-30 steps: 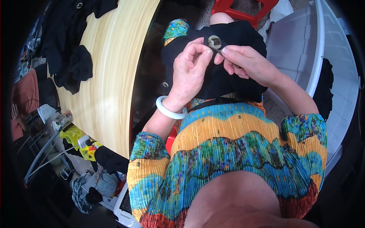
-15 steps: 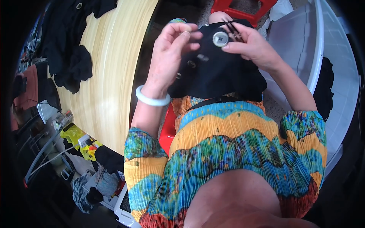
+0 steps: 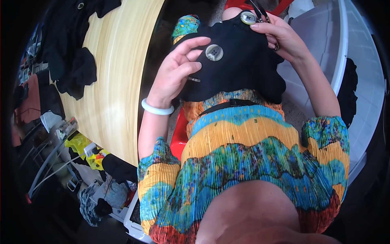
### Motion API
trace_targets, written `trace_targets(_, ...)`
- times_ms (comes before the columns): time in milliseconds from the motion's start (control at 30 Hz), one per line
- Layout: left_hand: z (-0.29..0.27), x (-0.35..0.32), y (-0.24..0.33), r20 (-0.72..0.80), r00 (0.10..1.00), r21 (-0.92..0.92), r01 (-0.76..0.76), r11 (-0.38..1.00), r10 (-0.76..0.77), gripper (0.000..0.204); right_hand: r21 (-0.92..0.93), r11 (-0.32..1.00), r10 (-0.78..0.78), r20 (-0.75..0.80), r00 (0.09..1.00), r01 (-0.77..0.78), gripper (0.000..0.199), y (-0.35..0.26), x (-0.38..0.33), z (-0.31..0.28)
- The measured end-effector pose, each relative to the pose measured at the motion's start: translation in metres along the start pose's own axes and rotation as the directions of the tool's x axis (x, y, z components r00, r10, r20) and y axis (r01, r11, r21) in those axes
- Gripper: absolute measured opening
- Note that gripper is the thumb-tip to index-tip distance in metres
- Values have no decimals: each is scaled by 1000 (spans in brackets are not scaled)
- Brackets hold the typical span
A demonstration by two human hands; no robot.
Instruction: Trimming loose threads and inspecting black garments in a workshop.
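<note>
A black garment (image 3: 239, 61) lies across my lap, with a large grey-and-white button (image 3: 214, 53) on it and another (image 3: 248, 17) at its far edge. My right hand (image 3: 284, 36) is closed around dark thread snips (image 3: 262, 13), blades pointing away from me. Its thumb also presses the cloth beside the far button. My left hand (image 3: 178, 67) hovers just left of the nearer button, thumb and forefinger spread, with nothing visible between them. Under that hand a third button (image 3: 194, 79) shows edge-on.
A wooden table (image 3: 118, 81) stands at my left with more black garments (image 3: 69, 53) on it. To my right is a large pale plastic bin (image 3: 317, 61) with dark cloth (image 3: 349, 89) inside. A yellow bag (image 3: 87, 150) and bundled cloth (image 3: 115, 195) lie at lower left.
My right hand has moved away from me with the snips and the cloth edge. My left hand has dropped a little nearer to me and the cloth lies flatter, its middle button now facing up.
</note>
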State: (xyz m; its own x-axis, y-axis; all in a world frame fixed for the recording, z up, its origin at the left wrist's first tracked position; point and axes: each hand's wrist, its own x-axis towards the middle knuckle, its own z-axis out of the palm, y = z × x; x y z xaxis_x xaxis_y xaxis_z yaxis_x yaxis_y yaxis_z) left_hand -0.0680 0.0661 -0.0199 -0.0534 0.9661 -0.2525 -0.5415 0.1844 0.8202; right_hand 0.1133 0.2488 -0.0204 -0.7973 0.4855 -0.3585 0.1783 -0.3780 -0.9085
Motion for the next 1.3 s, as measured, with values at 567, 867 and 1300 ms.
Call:
trace_targets(567,14,-9,-3,-117,992,-102,25,994,-37,42,-481,701,-348,413,841,526,44,-8,0,41)
trace_targets(867,10,-10,-12,-151,988,-123,-53,991,34,13,-115,992,-8,318,948,47,38,11,3,48)
trace_targets(1300,26,-15,-32,-317,823,628,-189,755,471,15,-221,972,-52,140,989,83,31,2,-6,63)
